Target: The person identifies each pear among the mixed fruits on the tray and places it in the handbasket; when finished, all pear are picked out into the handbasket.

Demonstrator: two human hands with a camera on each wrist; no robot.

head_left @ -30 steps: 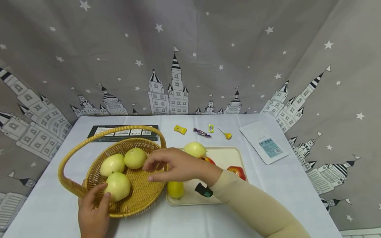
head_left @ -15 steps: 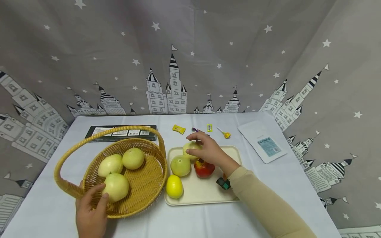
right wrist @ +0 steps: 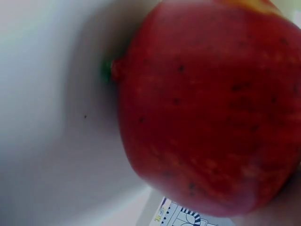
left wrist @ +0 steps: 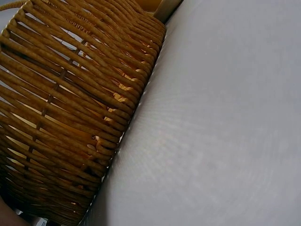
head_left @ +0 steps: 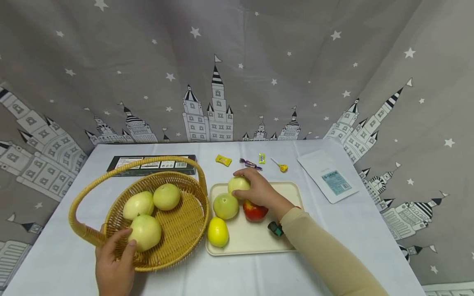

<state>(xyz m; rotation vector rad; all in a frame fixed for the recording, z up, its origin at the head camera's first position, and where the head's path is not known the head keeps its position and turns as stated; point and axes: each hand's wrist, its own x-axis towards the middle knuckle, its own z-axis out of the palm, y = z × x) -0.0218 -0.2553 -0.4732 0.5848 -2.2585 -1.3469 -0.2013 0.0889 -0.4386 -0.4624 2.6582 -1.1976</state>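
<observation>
My left hand (head_left: 115, 263) grips the near left rim of a wicker basket (head_left: 185, 222), fingertips and thumb beside a pale green fruit (head_left: 146, 233) lying inside. Two more pale yellow-green fruits (head_left: 138, 205) lie behind it. The basket's woven side (left wrist: 70, 103) fills the left part of the left wrist view. Over the cream tray (head_left: 255, 242), my right hand (head_left: 259, 189) holds a pale yellow fruit (head_left: 238, 186) at the back, thumb in front and fingers over it. A red fruit (head_left: 254, 211) sits under the wrist and looms large in the right wrist view.
Also on the tray are a round green fruit (head_left: 225, 206) and a yellow lemon (head_left: 218, 232). Behind are a black box (head_left: 122, 161), wrapped candies (head_left: 223, 160) and a lollipop (head_left: 283, 167). A white pouch (head_left: 327, 176) lies at right.
My right hand has left the basket, moved right to the tray's back and closed round the pale yellow fruit. The left hand stays on the basket rim.
</observation>
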